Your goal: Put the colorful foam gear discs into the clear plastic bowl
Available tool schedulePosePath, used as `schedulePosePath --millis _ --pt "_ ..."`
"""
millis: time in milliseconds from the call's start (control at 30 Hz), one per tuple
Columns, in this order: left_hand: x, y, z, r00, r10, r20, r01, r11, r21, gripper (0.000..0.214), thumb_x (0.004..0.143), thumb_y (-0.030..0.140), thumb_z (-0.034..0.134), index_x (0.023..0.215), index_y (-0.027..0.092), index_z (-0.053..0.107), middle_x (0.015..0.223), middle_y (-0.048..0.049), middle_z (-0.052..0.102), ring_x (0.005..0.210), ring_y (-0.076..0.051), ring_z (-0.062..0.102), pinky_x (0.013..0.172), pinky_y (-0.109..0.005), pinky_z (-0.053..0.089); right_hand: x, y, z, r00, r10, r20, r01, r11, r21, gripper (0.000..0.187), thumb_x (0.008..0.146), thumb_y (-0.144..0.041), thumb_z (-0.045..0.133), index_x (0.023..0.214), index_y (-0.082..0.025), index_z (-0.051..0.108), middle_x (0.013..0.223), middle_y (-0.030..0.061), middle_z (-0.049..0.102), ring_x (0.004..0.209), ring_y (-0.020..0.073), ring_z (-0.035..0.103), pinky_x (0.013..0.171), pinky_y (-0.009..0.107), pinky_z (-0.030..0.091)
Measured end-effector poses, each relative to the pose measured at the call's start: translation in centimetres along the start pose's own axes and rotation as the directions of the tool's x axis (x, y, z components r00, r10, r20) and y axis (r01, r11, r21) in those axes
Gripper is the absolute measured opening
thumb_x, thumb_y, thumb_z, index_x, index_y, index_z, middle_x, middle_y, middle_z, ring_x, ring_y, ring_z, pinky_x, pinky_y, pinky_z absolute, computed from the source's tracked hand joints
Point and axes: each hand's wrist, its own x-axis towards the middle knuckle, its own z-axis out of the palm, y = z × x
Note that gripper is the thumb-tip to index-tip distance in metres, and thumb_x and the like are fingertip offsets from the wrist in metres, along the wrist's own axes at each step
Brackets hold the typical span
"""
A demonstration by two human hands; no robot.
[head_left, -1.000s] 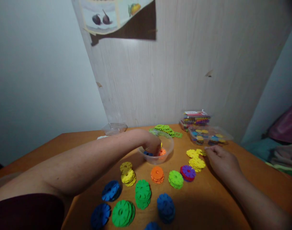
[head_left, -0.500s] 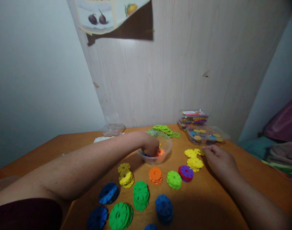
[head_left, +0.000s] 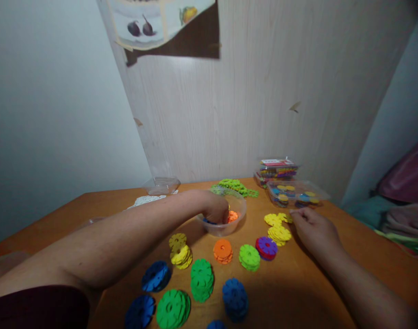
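Observation:
My left hand reaches down into a clear plastic bowl; its fingers are hidden behind the hand and among the pieces. Inside the bowl, orange notched discs show beside the fingers, with some blue and yellow. On the table at the right rests my right hand, fingers curled closed. Its fingertips are at the edge of a yellow notched disc; whether they grip anything is hidden. Just left of this hand lies a pile of yellow discs.
Stacked discs stand nearer me: orange, light green, purple over red, green, blue and yellow. Behind are linked green pieces, a clear tray of discs, packed boxes and a clear container.
My left hand has shifted very slightly inside the bowl, and the orange discs there sit a little differently. My right hand stays in place.

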Motion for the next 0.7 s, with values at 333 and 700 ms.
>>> schedulePosePath --millis 333,700 --pt "-0.1 -0.3 0.3 1.000 0.027 0.002 -0.027 0.996 -0.081 0.045 0.068 0.028 0.072 0.113 0.030 0.077 0.100 -0.0043 0.078 0.082 -0.022 0.066 0.077 -0.031 0.049 0.1 0.0 -0.2 1.000 0.019 0.008 -0.019 1.000 -0.008 0.036 0.084 -0.052 0.047 0.078 -0.024 0.068 0.071 0.0038 0.071 0.071 0.0239 0.065 0.058 0.029 0.038" --pt "-5.8 -0.6 -1.5 0.929 -0.075 -0.363 0.076 0.997 -0.011 0.036 0.087 0.031 0.055 0.117 0.025 0.073 0.102 -0.0068 0.077 0.078 -0.018 0.064 0.070 -0.028 0.044 0.2 0.2 0.0 1.000 0.002 0.005 -0.002 1.000 -0.004 0.036 0.086 -0.052 0.046 0.079 -0.024 0.068 0.071 0.0042 0.071 0.073 0.0251 0.066 0.059 0.030 0.040"
